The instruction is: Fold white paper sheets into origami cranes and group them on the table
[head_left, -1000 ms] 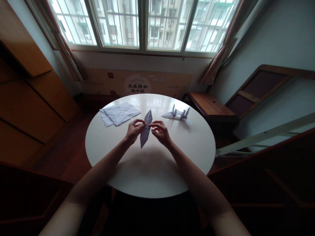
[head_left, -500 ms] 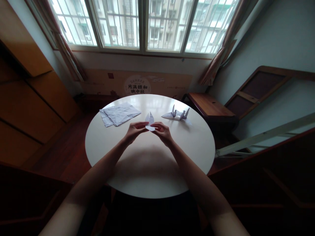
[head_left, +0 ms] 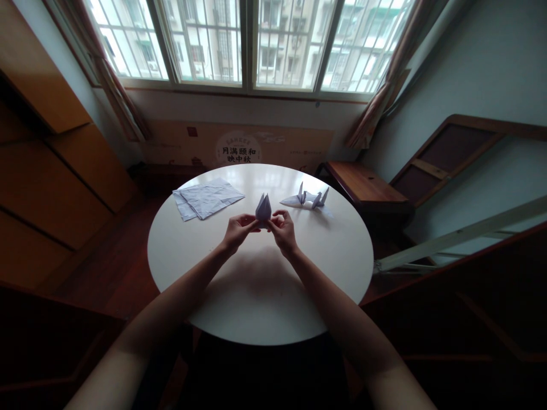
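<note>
A small folded piece of white paper is held up over the middle of the round table, its pointed tips upward like a bud. My left hand pinches its lower left side between thumb and fingers. On the lower right side, my right hand pinches it too, with the index finger curled up and away from the paper. The fingertips hide the bottom of the folded piece. Behind my right hand stand folded paper cranes with raised points.
The white round table carries flat, creased paper sheets at the back left. A wooden bench stands beyond its right edge. Wooden cabinets line the left, and a barred window is ahead.
The folded paper has turned from wide, spread flaps to a narrow, closed bud shape with tips up. Both hands have shifted their grip lower, and the right index finger has lifted.
</note>
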The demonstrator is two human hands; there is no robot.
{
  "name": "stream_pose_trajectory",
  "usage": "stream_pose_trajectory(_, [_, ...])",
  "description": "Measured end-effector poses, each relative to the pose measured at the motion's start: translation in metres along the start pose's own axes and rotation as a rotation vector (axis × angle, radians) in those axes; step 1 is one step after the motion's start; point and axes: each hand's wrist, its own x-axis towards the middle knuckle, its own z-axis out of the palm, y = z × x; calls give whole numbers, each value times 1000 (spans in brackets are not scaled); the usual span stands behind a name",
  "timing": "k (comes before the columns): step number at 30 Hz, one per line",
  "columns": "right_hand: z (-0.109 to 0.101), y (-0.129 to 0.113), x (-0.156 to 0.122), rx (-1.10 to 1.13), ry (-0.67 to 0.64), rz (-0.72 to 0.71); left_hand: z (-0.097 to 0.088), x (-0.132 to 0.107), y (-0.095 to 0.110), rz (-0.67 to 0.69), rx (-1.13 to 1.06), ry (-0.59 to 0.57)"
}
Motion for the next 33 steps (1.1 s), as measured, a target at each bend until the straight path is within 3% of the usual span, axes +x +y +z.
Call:
stream_pose_trajectory(8, [0,-2,-8,-396,18,-227,-2,1,-3,-160,-205,-25])
stream_pose_trajectory(18, [0,0,-8,-366,-9,-167,-4,0,0,-230,-259,-174])
stream_pose_trajectory(24, [-2,4,-4,-326,70,-113,-1,-5,8,-197,-213,-304])
stream_pose_trajectory(33, [-3,3,-2,-277,43,-125,-7,-4,10,-204,-182,-323])
